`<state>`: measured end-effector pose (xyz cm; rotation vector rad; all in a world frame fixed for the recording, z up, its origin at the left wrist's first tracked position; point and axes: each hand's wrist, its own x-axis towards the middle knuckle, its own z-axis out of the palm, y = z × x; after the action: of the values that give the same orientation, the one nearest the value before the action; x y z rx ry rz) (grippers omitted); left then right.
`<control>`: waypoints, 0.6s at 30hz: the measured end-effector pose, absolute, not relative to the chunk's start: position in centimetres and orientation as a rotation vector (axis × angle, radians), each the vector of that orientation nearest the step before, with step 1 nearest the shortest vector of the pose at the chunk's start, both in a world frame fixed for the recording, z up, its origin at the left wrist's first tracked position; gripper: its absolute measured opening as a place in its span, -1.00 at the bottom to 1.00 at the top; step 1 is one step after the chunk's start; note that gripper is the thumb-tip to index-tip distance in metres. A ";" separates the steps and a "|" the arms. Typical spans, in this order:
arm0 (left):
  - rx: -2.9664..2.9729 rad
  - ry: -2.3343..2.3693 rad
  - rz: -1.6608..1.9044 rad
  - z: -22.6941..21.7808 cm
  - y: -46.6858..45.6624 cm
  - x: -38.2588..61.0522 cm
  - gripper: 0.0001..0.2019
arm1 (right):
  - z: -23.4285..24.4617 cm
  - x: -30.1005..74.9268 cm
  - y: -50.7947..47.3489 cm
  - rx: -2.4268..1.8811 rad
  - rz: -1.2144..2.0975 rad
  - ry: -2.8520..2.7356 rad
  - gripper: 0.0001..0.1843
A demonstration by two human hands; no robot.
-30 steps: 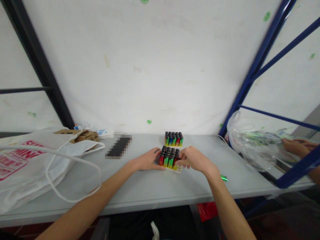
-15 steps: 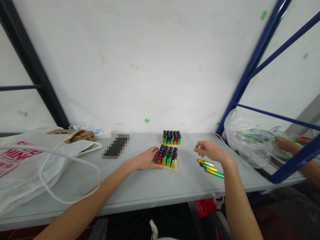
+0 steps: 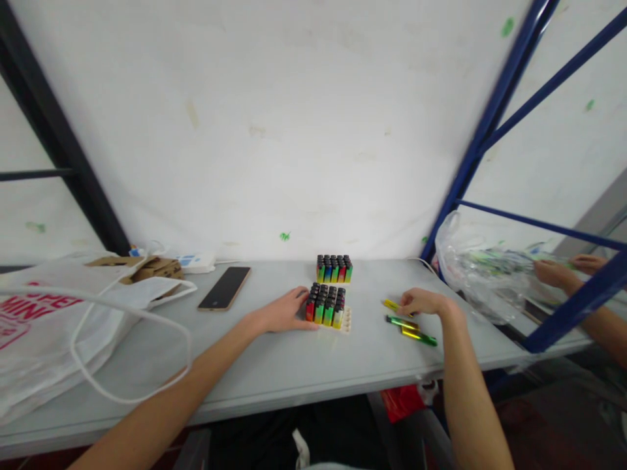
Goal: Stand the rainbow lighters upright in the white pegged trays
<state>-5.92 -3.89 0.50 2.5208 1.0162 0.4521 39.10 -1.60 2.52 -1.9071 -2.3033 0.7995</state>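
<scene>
A block of black-topped, red, green and yellow lighters [image 3: 324, 307] stands upright in a white tray [image 3: 347, 320] whose right end shows bare sockets. My left hand [image 3: 284, 311] holds the tray from the left, fingers curled at the back and thumb along the front edge. To the right, my right hand [image 3: 420, 301] has its fingers closed on a shiny yellow lighter [image 3: 390, 305] lying on the table; the fingers partly hide it. Just in front of that hand lie loose green-and-yellow lighters [image 3: 418, 336]. Behind the tray stands a second block of lighters [image 3: 334, 269].
A phone [image 3: 225, 288] lies at left, beside a white plastic bag [image 3: 44, 326] and a white cable [image 3: 189, 352]. A blue rack post [image 3: 455, 176] rises at right. Beyond it are a clear bag [image 3: 482, 287] and another person's hands [image 3: 553, 273].
My right hand has come down from above the table, moved slightly right and closed on the yellow lighter. The left hand stays at the tray. The view has shifted slightly.
</scene>
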 end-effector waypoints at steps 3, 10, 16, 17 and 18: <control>2.529 1.032 0.435 0.4 -3.8 -6.0 -0.10 | 2.6 38.7 -1.5 -1.916 0.875 -2.211 -0.66; 2.504 1.048 0.426 0.4 -3.9 -6.0 -0.09 | 5.3 35.6 -2.5 -1.497 0.584 -2.009 -0.43; 2.529 1.045 0.440 0.1 -3.7 -6.0 -0.09 | 6.5 30.3 -2.8 -1.143 0.689 -1.802 -0.45; 2.528 1.046 0.445 0.1 -3.6 -6.0 -0.08 | 6.4 29.4 -2.9 -1.091 0.790 -1.741 -0.46; 2.526 1.044 0.449 0.1 -3.6 -6.0 -0.08 | 6.4 28.5 -3.1 -1.034 0.904 -1.685 -0.47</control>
<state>-5.97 -3.63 0.06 2.5264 1.0441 0.4492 28.52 -3.06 6.39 -1.0345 -1.6847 0.9037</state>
